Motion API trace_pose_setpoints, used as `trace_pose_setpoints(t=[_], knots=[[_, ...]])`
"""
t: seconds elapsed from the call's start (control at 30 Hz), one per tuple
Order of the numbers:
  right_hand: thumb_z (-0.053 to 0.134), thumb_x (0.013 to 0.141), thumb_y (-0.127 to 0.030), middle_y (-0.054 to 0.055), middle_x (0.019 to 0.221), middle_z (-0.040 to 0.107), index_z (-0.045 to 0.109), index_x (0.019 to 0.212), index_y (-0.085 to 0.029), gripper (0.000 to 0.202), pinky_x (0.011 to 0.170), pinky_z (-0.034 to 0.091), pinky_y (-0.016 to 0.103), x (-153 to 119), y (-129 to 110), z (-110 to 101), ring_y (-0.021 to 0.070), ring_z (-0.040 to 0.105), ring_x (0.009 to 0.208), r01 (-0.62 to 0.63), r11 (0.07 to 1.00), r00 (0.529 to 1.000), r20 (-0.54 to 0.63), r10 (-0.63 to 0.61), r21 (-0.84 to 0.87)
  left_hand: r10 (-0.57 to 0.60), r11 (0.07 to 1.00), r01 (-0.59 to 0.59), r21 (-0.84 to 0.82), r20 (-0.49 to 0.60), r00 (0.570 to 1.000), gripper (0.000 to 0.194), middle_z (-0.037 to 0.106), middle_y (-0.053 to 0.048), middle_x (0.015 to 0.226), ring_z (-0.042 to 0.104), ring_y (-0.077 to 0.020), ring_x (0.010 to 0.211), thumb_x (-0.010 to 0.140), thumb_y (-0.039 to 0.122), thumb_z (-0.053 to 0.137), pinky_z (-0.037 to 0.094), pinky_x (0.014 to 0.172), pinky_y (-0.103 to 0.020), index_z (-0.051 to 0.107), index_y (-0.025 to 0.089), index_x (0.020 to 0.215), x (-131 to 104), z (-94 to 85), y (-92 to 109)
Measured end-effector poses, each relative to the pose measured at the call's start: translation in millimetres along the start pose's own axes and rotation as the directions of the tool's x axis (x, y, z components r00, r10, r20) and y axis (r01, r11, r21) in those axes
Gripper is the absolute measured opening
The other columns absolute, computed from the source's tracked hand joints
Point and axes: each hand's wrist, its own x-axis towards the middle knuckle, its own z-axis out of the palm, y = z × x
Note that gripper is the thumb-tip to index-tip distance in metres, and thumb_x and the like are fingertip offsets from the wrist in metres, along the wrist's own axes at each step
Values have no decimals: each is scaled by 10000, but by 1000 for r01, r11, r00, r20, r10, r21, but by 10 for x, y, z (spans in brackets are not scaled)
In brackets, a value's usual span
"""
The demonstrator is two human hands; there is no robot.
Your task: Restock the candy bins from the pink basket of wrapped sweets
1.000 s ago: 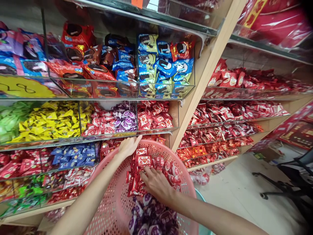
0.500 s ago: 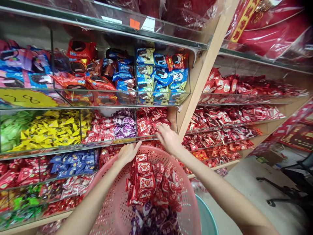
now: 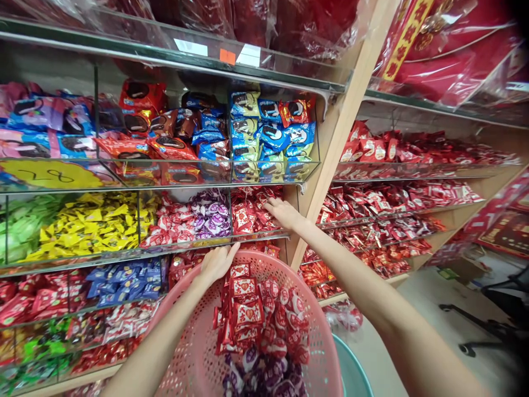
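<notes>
My left hand [image 3: 218, 263] is closed over the far rim of a pink perforated basket [image 3: 188, 325], with the thumb lying along the top. Inside the basket are red square candy packets [image 3: 248, 313], red-and-white twist-wrapped candies [image 3: 295, 306] and purple twist-wrapped candies [image 3: 270, 375]. Beyond the rim, my right hand [image 3: 283, 213] reaches into a shelf compartment of red candy packets [image 3: 244, 216]. Its fingers extend over the packets, and nothing shows held in them; the fingertips are partly hard to make out.
Clear dividers separate yellow candies [image 3: 97, 226] and purple candies [image 3: 212, 215] on the same shelf. Above are wrapped cookies [image 3: 273, 135] behind a clear lip. A wooden upright [image 3: 330, 157] stands right of my reach. A teal tub [image 3: 353, 366] sits below the basket.
My right hand has moved from the compartment's front edge farther in over the red packets. The left hand stays on the basket rim. The view has shifted slightly.
</notes>
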Motion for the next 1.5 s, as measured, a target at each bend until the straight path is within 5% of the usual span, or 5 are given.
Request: trace_pose_setpoints(t=[0.23, 0.47, 0.7, 0.9, 1.5], knots=[[567, 679, -223, 79, 1070, 481, 418, 1088, -146, 442, 812, 381, 332, -155, 61, -99, 176, 452, 937, -21, 860, 971, -193, 138, 509, 12, 1000, -12, -5, -14, 1000, 739, 646, -122, 962, 586, -261, 898, 807, 612, 39, 384, 736, -334, 632, 181, 900, 1, 3, -8], [374, 818, -473, 61, 994, 581, 462, 1076, -189, 393, 697, 440, 258, -537, -368, -215, 127, 546, 848, -73, -102, 988, 86, 129, 992, -5, 1000, 5, 12, -1, 1000, 772, 657, -127, 896, 593, -261, 874, 796, 630, 31, 390, 717, -321, 646, 171, 878, 7, 5, -7], [192, 881, -456, 79, 998, 604, 488, 1068, -172, 451, 741, 453, 274, -731, -732, -164, 126, 562, 860, -270, -532, 958, 280, -64, 803, 19, 1000, -18, 8, -37, 999, 732, 645, -109, 969, 586, -256, 901, 806, 620, 49, 393, 721, -317, 613, 188, 978, 4, 21, -1], [312, 860, -450, 90, 941, 624, 541, 991, -135, 410, 639, 458, 232, -818, -893, 29, 118, 591, 728, -454, -624, 890, 361, -280, 636, 39, 999, -39, 15, 23, 999, 736, 654, -108, 920, 586, -252, 905, 819, 594, 22, 390, 718, -309, 628, 181, 886, 8, 2, 0], [690, 641, -255, -26, 866, 597, 583, 888, -219, 272, 649, 431, 213, -1105, -1199, 432, 84, 539, 727, -341, -621, 865, 494, 87, 706, 39, 999, -39, -2, 12, 999, 759, 659, -113, 872, 597, -241, 851, 800, 625, 18, 385, 715, -304, 628, 174, 778, 4, 21, -30]])
